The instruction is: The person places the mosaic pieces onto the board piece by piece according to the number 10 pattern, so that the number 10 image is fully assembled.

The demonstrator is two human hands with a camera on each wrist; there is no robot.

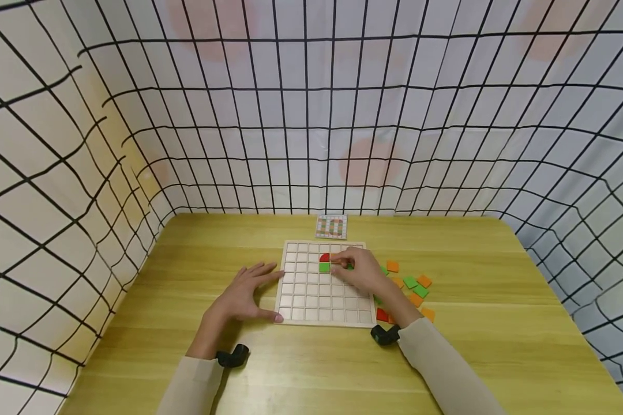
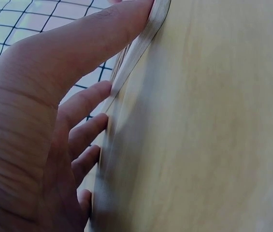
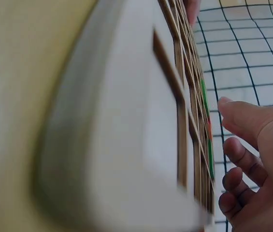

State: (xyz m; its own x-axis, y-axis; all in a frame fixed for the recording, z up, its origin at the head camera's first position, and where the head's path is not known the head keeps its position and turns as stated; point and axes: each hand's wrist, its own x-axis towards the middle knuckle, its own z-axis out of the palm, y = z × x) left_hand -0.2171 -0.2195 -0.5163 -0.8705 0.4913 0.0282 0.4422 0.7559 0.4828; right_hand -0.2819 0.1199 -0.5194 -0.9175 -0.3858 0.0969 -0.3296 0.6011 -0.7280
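A pale gridded board (image 1: 299, 297) lies flat in the head view. On it are a red piece with a rounded corner (image 1: 324, 257), a green square (image 1: 324, 267) just below, and an orange piece partly covered by fingers; some green shows under the right hand. The left hand (image 1: 246, 294) is spread at the board's left side, with its thumb at the lower left corner and a fingertip at the edge (image 2: 135, 53). The right hand (image 1: 360, 271) hovers over the upper part of the board, fingers bent loosely; the right wrist view shows nothing between thumb and fingers (image 3: 254, 154).
Loose green tiles (image 1: 410, 282), orange tiles (image 1: 392, 266) and a red tile (image 1: 382, 314) lie right of the board, some beneath the right forearm. Beyond the board's far edge lies a small patterned card (image 1: 331, 226). White cloth with black grid lines surrounds the wooden table (image 1: 311, 369).
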